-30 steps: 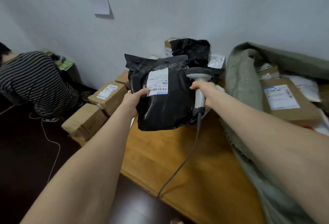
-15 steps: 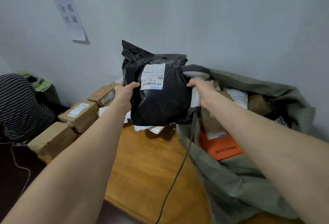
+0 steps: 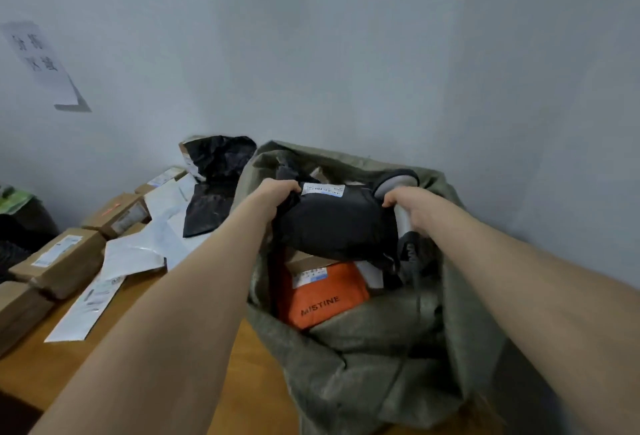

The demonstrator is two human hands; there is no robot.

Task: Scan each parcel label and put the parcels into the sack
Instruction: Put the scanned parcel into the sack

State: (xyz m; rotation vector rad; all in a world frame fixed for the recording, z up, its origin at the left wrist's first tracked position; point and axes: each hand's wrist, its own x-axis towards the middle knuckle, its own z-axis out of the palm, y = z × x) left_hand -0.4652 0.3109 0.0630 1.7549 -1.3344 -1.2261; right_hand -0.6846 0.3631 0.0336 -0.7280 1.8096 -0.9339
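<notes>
Holding a black parcel (image 3: 336, 227) over the open mouth of the sack (image 3: 381, 358), the person stretches both bare arms forward. The left hand (image 3: 277, 192) grips the parcel's left end, fingers curled into the bunched plastic. The right hand (image 3: 410, 206) is wrapped round the handle of the scanner (image 3: 394, 181), whose grey head sticks up above the knuckles at the parcel's right end. Whether this hand also touches the parcel cannot be told. The parcel lies roughly flat within the sack's rim. Its white label (image 3: 322, 189) faces up along the far edge, the print too blurred to read. Whether its underside touches the contents below is unclear.

Inside the sack, directly under the parcel, lies an orange parcel (image 3: 322, 303) printed MISTINE, with a white label at its far end. The edge of a cardboard box (image 3: 304, 259) shows just behind it. The sack is olive green and rumpled, its near wall slumped in folds on the wooden table (image 3: 52, 375).

Left of the sack, white mailers (image 3: 138, 254) lie spread on the table. Beyond them, further left, sit brown cartons (image 3: 59, 258) with labels. A crumpled black bag (image 3: 218, 175) rests just beside the sack's far left rim, against the wall. High on the wall, well to the left of the sack, hangs a paper sign (image 3: 38, 60).
</notes>
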